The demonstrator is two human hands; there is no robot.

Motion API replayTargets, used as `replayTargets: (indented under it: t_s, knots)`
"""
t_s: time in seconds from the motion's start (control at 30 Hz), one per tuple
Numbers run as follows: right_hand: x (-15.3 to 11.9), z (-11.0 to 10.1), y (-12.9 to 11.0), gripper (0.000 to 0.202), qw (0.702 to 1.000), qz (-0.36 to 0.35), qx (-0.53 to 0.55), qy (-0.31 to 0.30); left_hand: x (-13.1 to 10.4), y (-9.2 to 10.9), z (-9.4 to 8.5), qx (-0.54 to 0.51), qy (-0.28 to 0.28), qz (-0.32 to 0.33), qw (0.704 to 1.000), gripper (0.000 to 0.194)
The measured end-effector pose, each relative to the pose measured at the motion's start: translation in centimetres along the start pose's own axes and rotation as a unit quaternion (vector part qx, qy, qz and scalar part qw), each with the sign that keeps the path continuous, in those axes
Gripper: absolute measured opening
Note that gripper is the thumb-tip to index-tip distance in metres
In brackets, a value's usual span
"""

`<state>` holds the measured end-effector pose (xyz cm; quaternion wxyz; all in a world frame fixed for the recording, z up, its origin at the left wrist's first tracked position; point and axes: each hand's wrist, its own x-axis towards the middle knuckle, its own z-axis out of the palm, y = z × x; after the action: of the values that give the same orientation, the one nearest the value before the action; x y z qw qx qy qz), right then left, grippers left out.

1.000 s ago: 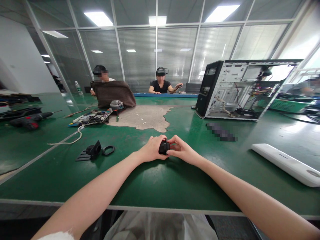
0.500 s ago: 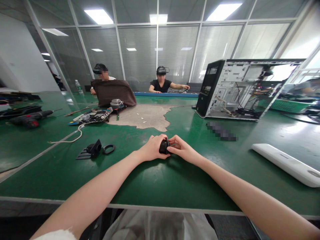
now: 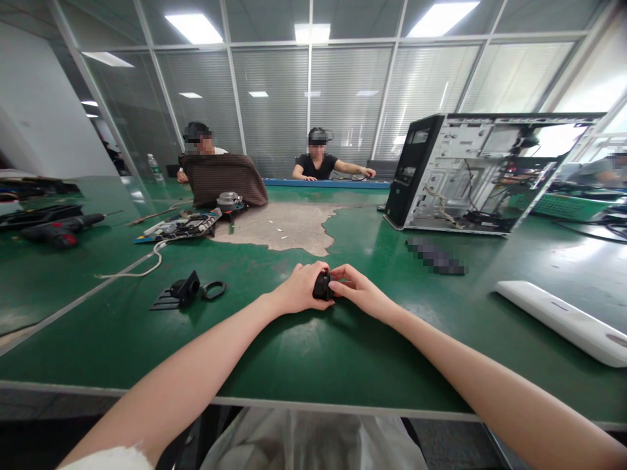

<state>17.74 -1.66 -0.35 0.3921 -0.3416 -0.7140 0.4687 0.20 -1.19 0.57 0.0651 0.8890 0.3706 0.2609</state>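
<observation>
Between my two hands, just above the green table [image 3: 304, 352], is a small black plastic part [image 3: 322, 286] with a blocky body. My left hand [image 3: 301, 287] is wrapped round it from the left, thumb below and fingers over the top. On its right side, my right hand [image 3: 356, 290] pinches the part with thumb and fingertips. Its far side is hidden by my fingers. To the left lie a black bracket [image 3: 183, 290] with slotted prongs and a black ring [image 3: 214, 290], apart from my hands.
An opened computer case [image 3: 416, 176] stands at the back right. Nearer are a blurred-out dark object [image 3: 435, 256] and a long white device [image 3: 558, 320]. A circuit board [image 3: 181, 228], a brown chair back [image 3: 220, 179] and a power drill [image 3: 63, 230] are leftward. Two people sit opposite.
Both hands keep hold of the black part in nearly the same place. My right fingers have shifted very slightly. The whole view has moved a little.
</observation>
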Motion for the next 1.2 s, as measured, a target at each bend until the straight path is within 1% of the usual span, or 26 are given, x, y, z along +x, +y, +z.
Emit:
replayTargets:
  t_s: [0.07,0.23,0.3,0.43,0.57,0.67,0.83,1.0,1.13,1.2]
  knots:
    - [-0.1,-0.1,-0.2,0.023,1.000,0.004,-0.010,-0.012,0.0,0.1,0.0,0.000,0.000,-0.004,1.000,0.055]
    - [-0.8,-0.1,-1.3,0.026,0.998,-0.043,-0.013,-0.040,0.0,0.2,-0.1,-0.003,-0.006,-0.007,1.000,0.053]
    - [-0.9,0.0,-1.4,0.025,0.998,-0.046,-0.004,-0.042,0.0,0.2,0.0,-0.001,-0.004,-0.006,1.000,0.053]
    - [-0.7,0.0,-1.1,0.017,0.999,-0.037,-0.003,-0.020,0.0,0.1,0.0,0.006,0.003,0.000,1.000,0.055]
    - [-0.2,0.0,-0.5,0.022,1.000,-0.022,-0.010,-0.001,0.0,0.0,0.0,0.004,-0.004,-0.006,1.000,0.055]
    - [-0.2,-0.1,-0.5,0.026,1.000,-0.002,-0.003,-0.006,0.0,0.1,0.0,0.002,-0.004,-0.008,1.000,0.054]
    - [-0.7,0.0,-1.2,0.026,0.999,-0.041,0.001,-0.031,0.0,0.1,0.0,0.002,-0.002,-0.008,1.000,0.052]
    - [-0.6,0.0,-0.9,0.019,1.000,-0.029,0.003,-0.009,-0.1,0.0,0.0,0.006,0.004,0.001,1.000,0.055]
    - [-0.2,0.0,-0.3,0.022,1.000,-0.008,-0.004,0.007,0.0,-0.1,0.1,0.005,0.003,0.007,1.000,0.054]
    - [-0.2,-0.1,-0.2,0.022,1.000,0.006,-0.008,0.004,0.0,-0.1,0.1,0.007,0.003,0.006,1.000,0.054]
